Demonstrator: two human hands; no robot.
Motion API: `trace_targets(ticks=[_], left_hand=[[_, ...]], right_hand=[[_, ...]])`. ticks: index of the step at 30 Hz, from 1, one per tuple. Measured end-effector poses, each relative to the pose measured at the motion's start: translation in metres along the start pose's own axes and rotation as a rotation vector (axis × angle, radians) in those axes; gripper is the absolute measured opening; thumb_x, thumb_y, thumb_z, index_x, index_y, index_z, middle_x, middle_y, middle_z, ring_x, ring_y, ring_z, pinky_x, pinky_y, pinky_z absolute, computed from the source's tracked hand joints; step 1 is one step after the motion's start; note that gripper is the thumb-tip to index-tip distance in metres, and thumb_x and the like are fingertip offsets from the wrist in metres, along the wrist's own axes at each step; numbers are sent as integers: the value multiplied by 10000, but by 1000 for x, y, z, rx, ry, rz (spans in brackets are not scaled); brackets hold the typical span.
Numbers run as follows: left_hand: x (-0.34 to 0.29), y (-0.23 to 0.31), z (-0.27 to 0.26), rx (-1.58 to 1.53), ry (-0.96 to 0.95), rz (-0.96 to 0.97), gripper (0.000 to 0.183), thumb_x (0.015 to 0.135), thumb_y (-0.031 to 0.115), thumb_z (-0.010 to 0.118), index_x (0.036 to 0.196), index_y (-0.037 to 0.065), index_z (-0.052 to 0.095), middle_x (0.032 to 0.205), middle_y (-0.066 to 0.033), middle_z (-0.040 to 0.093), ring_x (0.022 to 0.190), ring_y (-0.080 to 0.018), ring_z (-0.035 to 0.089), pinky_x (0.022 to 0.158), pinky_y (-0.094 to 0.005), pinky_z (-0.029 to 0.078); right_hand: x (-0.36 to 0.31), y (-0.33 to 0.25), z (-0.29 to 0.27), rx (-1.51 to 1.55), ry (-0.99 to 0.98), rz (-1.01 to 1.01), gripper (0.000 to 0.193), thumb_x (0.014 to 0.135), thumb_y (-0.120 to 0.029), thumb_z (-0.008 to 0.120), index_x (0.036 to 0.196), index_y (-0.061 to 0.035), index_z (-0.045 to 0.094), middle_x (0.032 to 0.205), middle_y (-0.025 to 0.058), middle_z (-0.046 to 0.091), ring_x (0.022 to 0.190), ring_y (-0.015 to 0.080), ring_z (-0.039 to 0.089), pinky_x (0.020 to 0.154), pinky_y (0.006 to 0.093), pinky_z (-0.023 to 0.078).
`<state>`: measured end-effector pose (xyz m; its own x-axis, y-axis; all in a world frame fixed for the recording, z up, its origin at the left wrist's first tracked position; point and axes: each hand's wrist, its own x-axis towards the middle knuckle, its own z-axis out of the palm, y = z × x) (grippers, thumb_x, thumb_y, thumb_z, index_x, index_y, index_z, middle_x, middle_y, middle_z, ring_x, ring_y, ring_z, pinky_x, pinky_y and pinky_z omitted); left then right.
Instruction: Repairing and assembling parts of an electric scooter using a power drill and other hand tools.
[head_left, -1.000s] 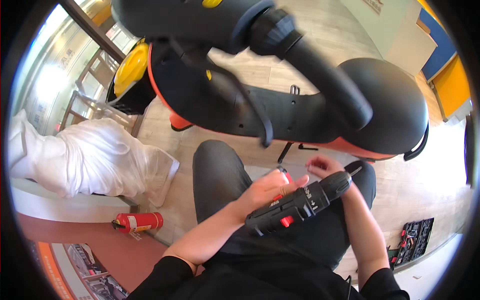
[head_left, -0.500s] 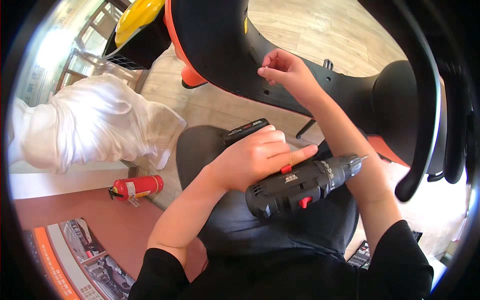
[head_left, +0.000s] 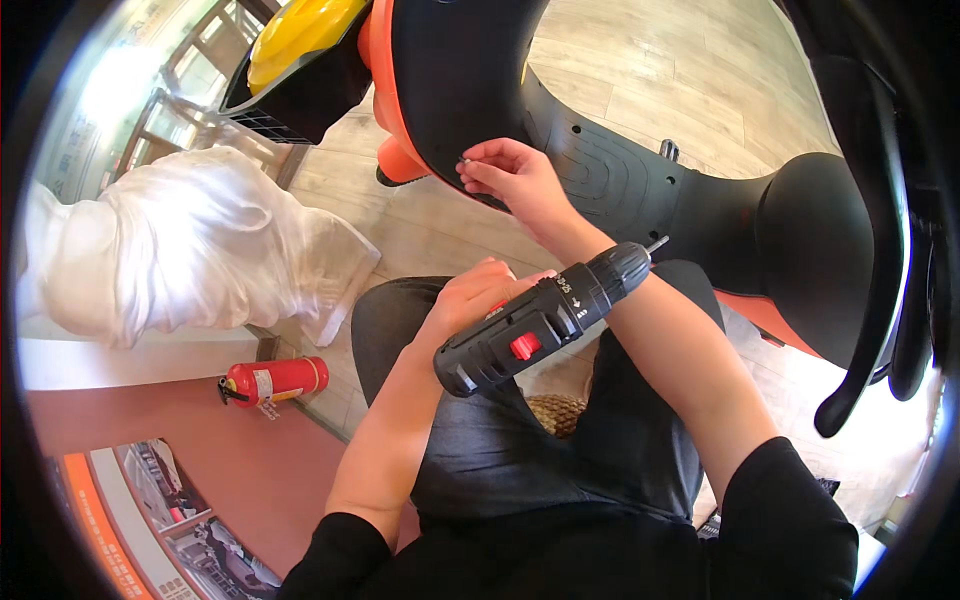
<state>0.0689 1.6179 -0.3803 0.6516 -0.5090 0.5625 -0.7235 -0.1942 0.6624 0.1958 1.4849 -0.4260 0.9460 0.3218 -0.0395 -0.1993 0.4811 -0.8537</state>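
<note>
My left hand (head_left: 478, 300) is closed around the handle of a black cordless drill (head_left: 510, 338) with red switches. The drill lies across above my right forearm, its bit (head_left: 657, 243) pointing up and right. My right hand (head_left: 520, 190) reaches past it, thumb and fingertips pinching a small metal piece (head_left: 464, 160), too small to name for sure. That hand is over the near left edge of a black and orange scooter, in front of its front shield (head_left: 450, 90). The black footboard (head_left: 615, 175), with grooves and several holes, stretches to the right of my hand.
The scooter's black seat (head_left: 815, 220) is at the right. A yellow helmet (head_left: 300, 45) sits in the black front basket (head_left: 285, 110). At the left are a white statue (head_left: 200, 250), a red fire extinguisher (head_left: 278, 378) and a printed board (head_left: 140, 520).
My right hand has moved left from above the footboard to its near edge, still pinching. The drill has swung up and left with my left hand, and its battery base is now hidden.
</note>
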Motion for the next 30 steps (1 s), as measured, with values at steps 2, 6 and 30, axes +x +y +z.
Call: trace_targets(ticks=[2, 6, 30], left_hand=[[-4, 0, -3, 16, 25, 15, 483, 739, 46, 759, 1215, -13, 694, 864, -59, 675, 713, -198, 591, 704, -332, 476], [-13, -2, -8, 39, 37, 39, 471, 748, 67, 756, 1209, -14, 698, 862, -55, 682, 712, -195, 592, 714, -329, 468], [-15, -12, -4, 6, 16, -22, 275, 732, 179, 797, 861, -1, 634, 784, -92, 620, 701, -265, 583, 651, -340, 468]], right_hand=[[11, 10, 12, 57, 45, -4, 164, 963, -41, 685, 1110, 25, 658, 1050, 120, 720, 938, 167, 692, 887, 307, 581], [29, 34, 30, 331, 96, -2, 158, 950, -12, 687, 1097, 38, 656, 1015, 124, 715, 891, 184, 690, 844, 312, 590], [37, 64, 49, -47, 386, -356, 103, 921, -30, 710, 999, 6, 653, 861, 48, 686, 744, 111, 660, 700, 257, 550]])
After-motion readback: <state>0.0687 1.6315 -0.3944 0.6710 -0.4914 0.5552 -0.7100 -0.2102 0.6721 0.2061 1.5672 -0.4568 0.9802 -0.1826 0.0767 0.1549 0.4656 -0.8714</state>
